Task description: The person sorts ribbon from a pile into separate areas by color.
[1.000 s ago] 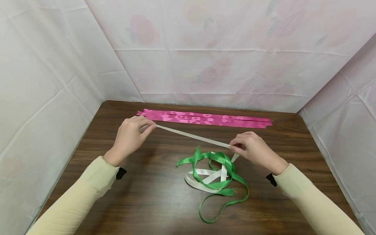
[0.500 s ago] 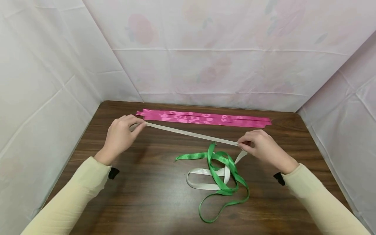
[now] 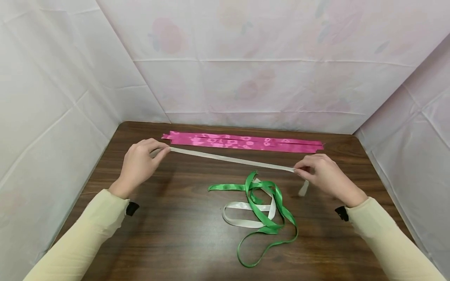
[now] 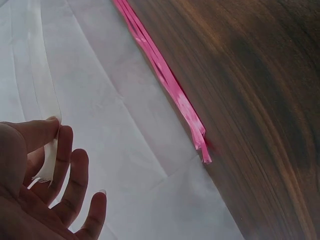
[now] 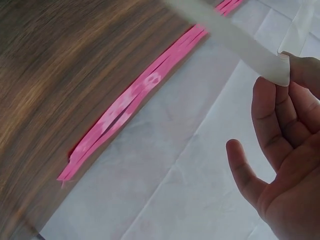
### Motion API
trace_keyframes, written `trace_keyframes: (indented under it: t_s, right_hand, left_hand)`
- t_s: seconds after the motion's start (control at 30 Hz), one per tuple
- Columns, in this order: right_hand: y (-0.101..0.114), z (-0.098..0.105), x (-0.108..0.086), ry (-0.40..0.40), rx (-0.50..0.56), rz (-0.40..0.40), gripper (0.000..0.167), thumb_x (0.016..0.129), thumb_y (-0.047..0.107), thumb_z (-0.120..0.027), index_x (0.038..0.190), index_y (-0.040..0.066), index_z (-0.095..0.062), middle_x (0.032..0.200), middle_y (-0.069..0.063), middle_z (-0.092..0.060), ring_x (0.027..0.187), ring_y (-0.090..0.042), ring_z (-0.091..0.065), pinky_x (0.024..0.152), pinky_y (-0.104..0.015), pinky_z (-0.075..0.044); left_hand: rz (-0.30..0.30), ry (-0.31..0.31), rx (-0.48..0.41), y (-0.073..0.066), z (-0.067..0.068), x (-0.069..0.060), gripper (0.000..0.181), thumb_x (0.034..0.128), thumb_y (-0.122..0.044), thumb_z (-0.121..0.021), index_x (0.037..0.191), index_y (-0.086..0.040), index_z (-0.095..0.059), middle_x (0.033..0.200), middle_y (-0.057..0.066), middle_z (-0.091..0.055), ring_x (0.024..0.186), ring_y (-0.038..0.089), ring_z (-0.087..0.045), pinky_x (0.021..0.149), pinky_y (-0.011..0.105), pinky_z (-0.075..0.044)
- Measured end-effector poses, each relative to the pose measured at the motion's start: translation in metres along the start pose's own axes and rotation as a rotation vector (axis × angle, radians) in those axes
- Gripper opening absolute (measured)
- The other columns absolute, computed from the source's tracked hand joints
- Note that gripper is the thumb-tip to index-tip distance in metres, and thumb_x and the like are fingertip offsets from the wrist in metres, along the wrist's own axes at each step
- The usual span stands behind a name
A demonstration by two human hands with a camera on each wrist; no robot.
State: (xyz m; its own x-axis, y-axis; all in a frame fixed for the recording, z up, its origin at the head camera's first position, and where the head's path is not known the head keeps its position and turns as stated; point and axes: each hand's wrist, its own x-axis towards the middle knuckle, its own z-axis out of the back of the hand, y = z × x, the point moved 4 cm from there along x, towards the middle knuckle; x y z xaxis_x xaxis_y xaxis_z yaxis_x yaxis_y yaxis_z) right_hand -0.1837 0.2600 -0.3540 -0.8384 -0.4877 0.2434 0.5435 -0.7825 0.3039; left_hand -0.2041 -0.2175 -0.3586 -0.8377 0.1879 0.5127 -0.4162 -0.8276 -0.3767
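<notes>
A white ribbon (image 3: pixel 232 160) stretches taut between both hands above the table. My left hand (image 3: pixel 140 162) pinches it near one end, between thumb and forefinger; the frayed tip shows below the thumb in the left wrist view. With thumb and fingertips, my right hand (image 3: pixel 321 175) pinches the other side, and a short tail hangs below that hand. Below the stretched ribbon, a green ribbon (image 3: pixel 260 210) lies in loose loops, tangled with another white ribbon (image 3: pixel 242 223). Several pink ribbons (image 3: pixel 246 142) lie flat, side by side, beyond the hands.
The brown wooden table (image 3: pixel 183 242) bears everything. Pale fabric (image 3: pixel 225 86) hangs along its back edge and both sides. The pink ribbons lie close to the back edge.
My hands have moved apart, left hand leftward and right hand rightward, lengthening the stretched white ribbon. Its tail has come free of the pile, and the green loops have shifted.
</notes>
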Motion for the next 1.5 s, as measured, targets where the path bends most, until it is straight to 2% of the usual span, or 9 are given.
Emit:
trace_keyframes:
  t_s: [0.23,0.37,0.63,0.8,0.97,1.2,1.3,1.4,1.5]
  right_hand:
    - [-0.007,0.0,-0.003,-0.017,-0.004,-0.008,0.012,0.087,0.007,-0.081,0.09,0.018,-0.08,0.084,0.008,-0.076,0.073,-0.003,-0.061,0.066,-0.027,-0.05]
    - [-0.014,0.002,-0.005,-0.019,0.012,-0.038,0.01,0.088,0.008,-0.081,0.091,0.018,-0.08,0.083,0.009,-0.075,0.072,-0.001,-0.06,0.065,-0.025,-0.05]
    - [-0.029,0.004,-0.01,0.007,0.024,-0.135,0.004,0.092,0.013,-0.078,0.094,0.016,-0.08,0.085,0.006,-0.075,0.075,-0.004,-0.062,0.068,-0.028,-0.051]
    - [-0.039,0.006,-0.014,-0.004,0.015,-0.169,0.005,0.093,0.015,-0.077,0.097,0.015,-0.08,0.089,0.003,-0.077,0.076,-0.007,-0.062,0.069,-0.031,-0.05]
    - [-0.049,0.006,-0.018,-0.028,0.0,-0.205,0.006,0.093,0.015,-0.077,0.099,0.016,-0.079,0.092,0.001,-0.077,0.073,-0.004,-0.058,0.067,-0.027,-0.049]
    - [-0.062,0.007,-0.023,-0.025,0.006,-0.269,0.008,0.096,0.018,-0.074,0.102,0.014,-0.078,0.095,-0.002,-0.076,0.073,-0.005,-0.057,0.066,-0.025,-0.048]
    - [-0.066,0.008,-0.025,-0.025,0.018,-0.295,0.01,0.098,0.02,-0.072,0.103,0.013,-0.078,0.098,-0.004,-0.076,0.075,-0.002,-0.056,0.068,-0.024,-0.048]
    - [-0.071,0.009,-0.027,-0.035,0.029,-0.316,0.012,0.098,0.022,-0.072,0.105,0.013,-0.078,0.101,-0.005,-0.077,0.079,0.006,-0.056,0.071,-0.021,-0.048]
    - [-0.076,0.007,-0.03,-0.048,0.027,-0.329,0.013,0.099,0.022,-0.071,0.105,0.013,-0.078,0.103,-0.007,-0.077,0.083,0.005,-0.058,0.073,-0.02,-0.048]
  left_hand:
    - [0.037,0.022,-0.003,0.007,-0.001,-0.002,0.012,0.0912,-0.014,-0.079,0.098,-0.004,-0.081,0.09,0.011,-0.078,0.073,0.031,-0.067,0.066,0.045,-0.051]
    - [0.056,0.033,-0.004,0.01,-0.001,-0.002,0.013,0.0914,-0.014,-0.079,0.099,-0.003,-0.081,0.092,0.012,-0.078,0.077,0.034,-0.07,0.066,0.049,-0.054]
    - [0.083,0.068,-0.018,0.016,-0.006,-0.004,0.011,0.0914,-0.015,-0.079,0.098,-0.006,-0.081,0.093,0.01,-0.079,0.072,0.025,-0.07,0.06,0.032,-0.045]
    - [0.098,0.091,-0.038,0.021,-0.008,-0.004,0.014,0.0933,-0.017,-0.077,0.1,-0.005,-0.081,0.095,0.012,-0.079,0.074,0.026,-0.072,0.061,0.03,-0.045]
    - [0.117,0.109,-0.052,0.024,-0.01,-0.004,0.017,0.0946,-0.018,-0.076,0.102,-0.004,-0.081,0.096,0.014,-0.079,0.08,0.031,-0.074,0.066,0.035,-0.05]
    - [0.118,0.123,-0.099,0.028,-0.015,-0.003,0.018,0.0952,-0.018,-0.075,0.103,-0.002,-0.08,0.099,0.017,-0.079,0.087,0.036,-0.076,0.076,0.053,-0.058]
    - [0.123,0.142,-0.123,0.029,-0.019,-0.001,0.019,0.0956,-0.019,-0.075,0.103,-0.002,-0.08,0.1,0.018,-0.079,0.087,0.036,-0.076,0.079,0.055,-0.058]
    - [0.135,0.162,-0.131,0.029,-0.024,0.002,0.02,0.095,-0.02,-0.076,0.103,-0.003,-0.081,0.1,0.018,-0.079,0.085,0.034,-0.076,0.078,0.053,-0.058]
    - [0.156,0.188,-0.126,0.03,-0.03,0.004,0.02,0.0937,-0.022,-0.077,0.102,-0.004,-0.081,0.099,0.016,-0.08,0.077,0.028,-0.073,0.074,0.042,-0.055]
